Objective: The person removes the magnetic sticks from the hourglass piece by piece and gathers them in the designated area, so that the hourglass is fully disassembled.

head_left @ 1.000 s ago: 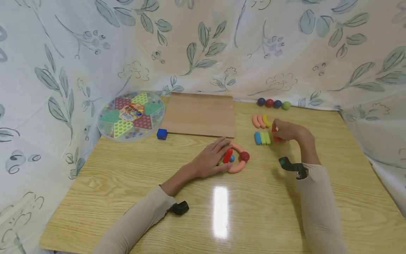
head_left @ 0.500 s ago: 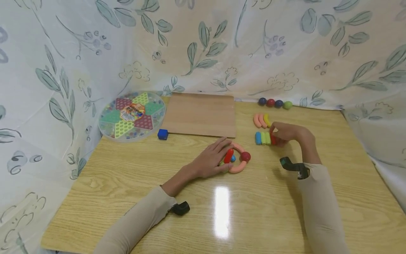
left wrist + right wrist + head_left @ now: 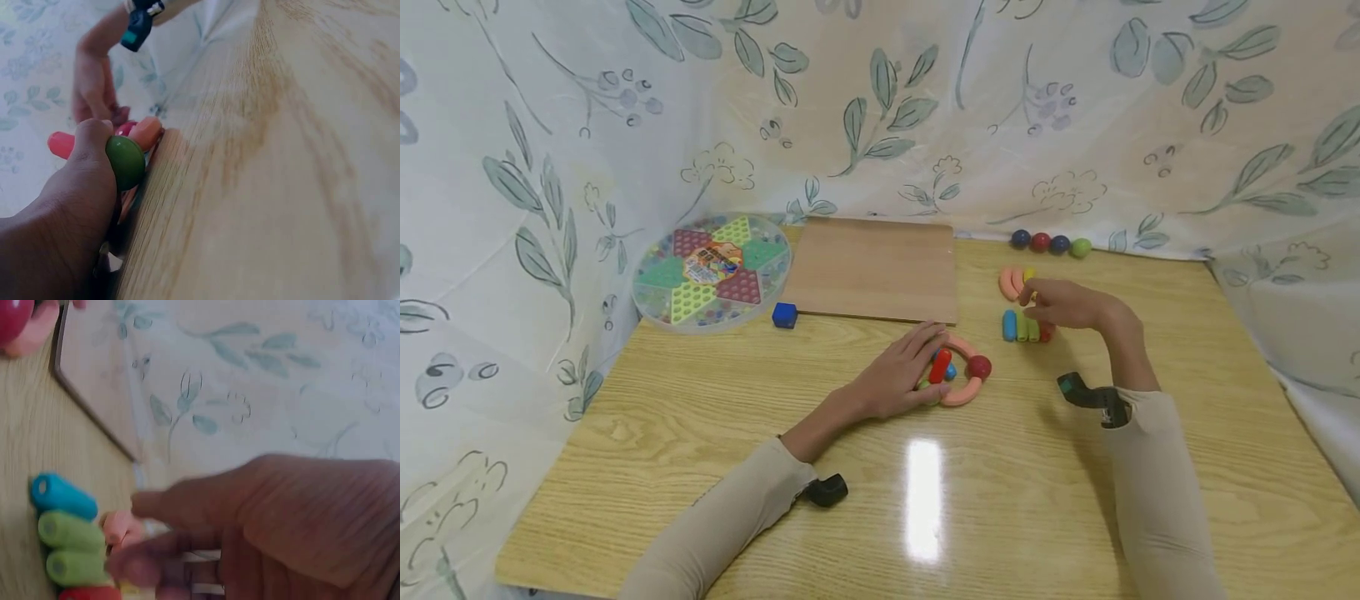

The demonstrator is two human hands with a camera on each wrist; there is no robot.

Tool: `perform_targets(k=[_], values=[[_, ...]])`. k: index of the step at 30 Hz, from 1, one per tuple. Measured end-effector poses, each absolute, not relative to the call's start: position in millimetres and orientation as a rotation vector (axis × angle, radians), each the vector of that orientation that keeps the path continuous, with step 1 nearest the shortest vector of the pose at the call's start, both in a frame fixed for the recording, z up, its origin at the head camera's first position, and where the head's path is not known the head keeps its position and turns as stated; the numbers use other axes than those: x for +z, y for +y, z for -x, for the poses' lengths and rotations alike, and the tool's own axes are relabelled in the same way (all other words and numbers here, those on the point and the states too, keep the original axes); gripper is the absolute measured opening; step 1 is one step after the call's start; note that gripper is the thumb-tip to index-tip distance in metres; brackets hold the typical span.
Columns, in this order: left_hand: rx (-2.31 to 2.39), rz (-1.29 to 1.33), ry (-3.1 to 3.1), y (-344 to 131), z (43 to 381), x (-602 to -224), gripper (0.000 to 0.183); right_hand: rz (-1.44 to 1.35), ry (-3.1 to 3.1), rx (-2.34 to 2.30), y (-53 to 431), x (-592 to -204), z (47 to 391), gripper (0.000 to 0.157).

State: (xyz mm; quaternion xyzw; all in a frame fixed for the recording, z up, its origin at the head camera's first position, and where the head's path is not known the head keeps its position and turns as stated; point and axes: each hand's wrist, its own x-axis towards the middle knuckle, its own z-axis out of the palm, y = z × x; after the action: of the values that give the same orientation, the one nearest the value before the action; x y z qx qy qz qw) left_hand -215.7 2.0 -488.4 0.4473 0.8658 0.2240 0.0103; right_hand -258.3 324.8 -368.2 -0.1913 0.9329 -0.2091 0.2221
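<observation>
My left hand [image 3: 891,377] rests at the left side of a ring of toy pieces, fingers and thumb stretched along it. That ring has pink curved pieces [image 3: 964,393], a dark red ball [image 3: 979,367] and a green ball [image 3: 127,164], beside my left thumb. A red peg [image 3: 940,365] slants up among them, near a small blue piece [image 3: 951,372]. My right hand [image 3: 1067,304] hovers with nothing in its grasp over a row of short cylinders: one blue [image 3: 62,495], two light green [image 3: 74,531] and one red [image 3: 90,594]. Its fingers partly cover the row.
Behind the row lie pink curved pieces [image 3: 1007,283] and a yellow one [image 3: 1029,272]. Several balls [image 3: 1040,242] line the back edge. A wooden board [image 3: 876,271], a blue cube [image 3: 785,315] and a round Chinese checkers set [image 3: 711,267] are to the left.
My right hand brought the red cylinder left against the green ones, let it go and rose slightly up and left. My left hand stayed at the ring.
</observation>
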Motion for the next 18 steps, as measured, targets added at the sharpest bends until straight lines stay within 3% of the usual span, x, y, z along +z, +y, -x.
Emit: perform_targets(k=[7,12,18], values=[[0.775,-1.365,2.700,1,215,-491,0.088,0.921,2.515,-0.657,285,-368,253,0.015],[0.833,-1.327,2.673,-1,215,-492,0.098,1.141,2.353,-0.668,253,-381,253,0.023],[1.011,-1.282,2.585,-3,217,-493,0.108,1.219,2.269,-0.691,231,-400,255,0.028]])
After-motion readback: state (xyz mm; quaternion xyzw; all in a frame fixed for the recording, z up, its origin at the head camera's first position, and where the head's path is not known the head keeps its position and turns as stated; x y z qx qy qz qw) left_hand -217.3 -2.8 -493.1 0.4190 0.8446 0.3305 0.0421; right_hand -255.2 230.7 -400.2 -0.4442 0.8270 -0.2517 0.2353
